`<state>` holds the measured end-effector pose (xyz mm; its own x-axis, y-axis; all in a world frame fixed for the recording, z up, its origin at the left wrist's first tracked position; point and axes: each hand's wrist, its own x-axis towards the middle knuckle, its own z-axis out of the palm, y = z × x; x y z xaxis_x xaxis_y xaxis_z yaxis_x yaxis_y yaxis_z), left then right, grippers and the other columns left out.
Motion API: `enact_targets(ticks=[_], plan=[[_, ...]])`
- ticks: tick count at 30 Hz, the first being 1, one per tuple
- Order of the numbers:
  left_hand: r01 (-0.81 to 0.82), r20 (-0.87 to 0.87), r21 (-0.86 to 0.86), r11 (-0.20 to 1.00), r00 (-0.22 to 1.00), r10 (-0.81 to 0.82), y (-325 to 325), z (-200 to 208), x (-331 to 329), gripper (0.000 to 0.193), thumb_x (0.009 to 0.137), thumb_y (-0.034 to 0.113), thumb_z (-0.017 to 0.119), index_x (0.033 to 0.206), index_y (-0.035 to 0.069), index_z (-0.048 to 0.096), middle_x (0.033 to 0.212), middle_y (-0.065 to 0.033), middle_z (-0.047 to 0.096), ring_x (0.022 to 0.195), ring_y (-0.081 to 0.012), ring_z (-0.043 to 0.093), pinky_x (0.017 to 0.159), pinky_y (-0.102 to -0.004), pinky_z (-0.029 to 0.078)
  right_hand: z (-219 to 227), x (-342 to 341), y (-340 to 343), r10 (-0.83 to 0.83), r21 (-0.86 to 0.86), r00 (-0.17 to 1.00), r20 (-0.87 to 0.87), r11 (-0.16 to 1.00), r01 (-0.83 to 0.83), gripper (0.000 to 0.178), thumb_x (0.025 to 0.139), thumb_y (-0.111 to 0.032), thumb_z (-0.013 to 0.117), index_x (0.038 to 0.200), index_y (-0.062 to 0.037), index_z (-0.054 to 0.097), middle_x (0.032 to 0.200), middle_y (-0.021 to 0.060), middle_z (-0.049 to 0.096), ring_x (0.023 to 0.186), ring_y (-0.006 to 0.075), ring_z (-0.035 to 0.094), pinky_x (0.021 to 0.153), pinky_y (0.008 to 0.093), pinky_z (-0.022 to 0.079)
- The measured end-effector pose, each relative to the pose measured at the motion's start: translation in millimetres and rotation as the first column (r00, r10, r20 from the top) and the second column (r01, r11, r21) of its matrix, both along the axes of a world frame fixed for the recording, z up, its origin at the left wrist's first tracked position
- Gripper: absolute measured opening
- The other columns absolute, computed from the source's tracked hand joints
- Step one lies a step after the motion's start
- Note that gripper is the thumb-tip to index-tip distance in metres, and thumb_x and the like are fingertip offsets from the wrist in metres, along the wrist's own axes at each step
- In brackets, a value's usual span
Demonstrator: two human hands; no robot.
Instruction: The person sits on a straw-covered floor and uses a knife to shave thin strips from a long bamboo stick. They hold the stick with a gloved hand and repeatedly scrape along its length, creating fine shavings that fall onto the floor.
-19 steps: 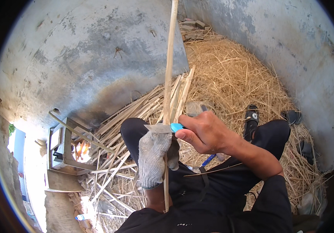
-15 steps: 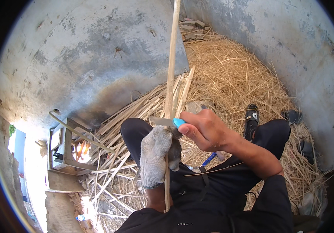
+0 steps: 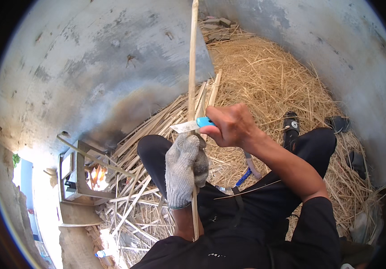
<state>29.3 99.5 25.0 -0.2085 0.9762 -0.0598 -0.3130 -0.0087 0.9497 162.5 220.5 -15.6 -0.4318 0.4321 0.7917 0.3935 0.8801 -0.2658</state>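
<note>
A long, pale bamboo-like strip (image 3: 192, 67) stands upright in front of my body, its lower end reaching down past my lap. My left hand (image 3: 181, 168), in a dirty grey knitted glove, is closed around it above my knee. Just over the glove, the broad blade of a knife (image 3: 185, 127) lies across the strip. My bare right hand (image 3: 234, 124) grips the knife's blue handle, the thumb pressed along it. Whether the blade's edge cuts into the strip cannot be made out.
Split strips (image 3: 157, 127) lie heaped beyond my left knee, and curly shavings (image 3: 264, 76) cover the floor ahead. A wooden frame (image 3: 83, 179) stands left. A blue-handled tool (image 3: 243, 176) lies between my legs, a dark sandal (image 3: 356, 163) at right. Concrete walls (image 3: 112, 58) enclose the spot.
My right hand and the knife have moved upward, away from my body, along the strip. The blade now shows more of its flat side. My left hand keeps its hold on the strip.
</note>
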Motion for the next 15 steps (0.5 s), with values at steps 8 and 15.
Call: enact_targets(ticks=[8,15], plan=[[0.11,0.122,-0.232,0.966,0.989,-0.084,18,-8,7,0.021,0.1,0.025,0.055,0.093,0.005,0.058,0.056,0.003,0.042,0.041,-0.0042,0.033,0.035,-0.0198,0.023,-43,13,43,-0.175,0.131,0.984,0.04,0.977,0.168,0.064,0.097,-0.064,0.039,0.064,-0.009,0.041,0.051,0.0064,0.042,0.04,0.0232,0.049,0.039,0.0348,0.039],[0.025,0.062,-0.18,0.983,0.998,-0.014,5,-6,-7,0.02,0.098,0.023,0.056,0.088,0.006,0.056,0.054,0.0038,0.039,0.037,-0.0045,0.033,0.032,-0.0204,0.023,-68,51,82,-0.478,-0.013,0.873,-0.098,0.877,0.48,0.055,0.102,-0.049,0.041,0.064,-0.0083,0.043,0.053,0.0089,0.042,0.043,0.0231,0.044,0.04,0.0354,0.036]])
